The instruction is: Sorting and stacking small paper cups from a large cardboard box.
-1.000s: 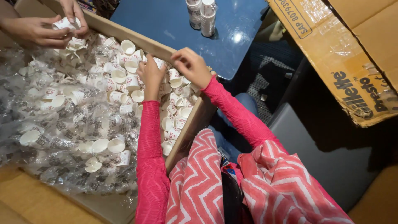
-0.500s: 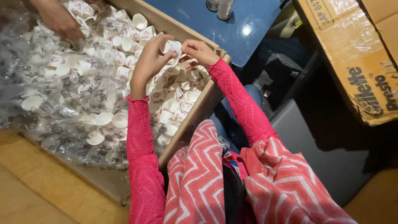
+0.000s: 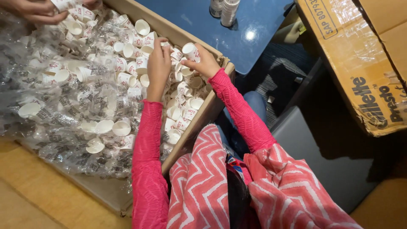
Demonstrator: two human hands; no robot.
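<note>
Single head view, steeply downward, close over cardboard box (image 3: 214, 101).

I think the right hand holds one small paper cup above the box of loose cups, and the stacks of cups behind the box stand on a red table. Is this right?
Not quite. In the head view the right hand does hold a small paper cup above the cardboard box of loose cups, but the stacks of cups stand on a blue table, not a red one.

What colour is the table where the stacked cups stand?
Dark blue and glossy; the table shows only in the head view, with the stacked cups at its top edge.
</note>
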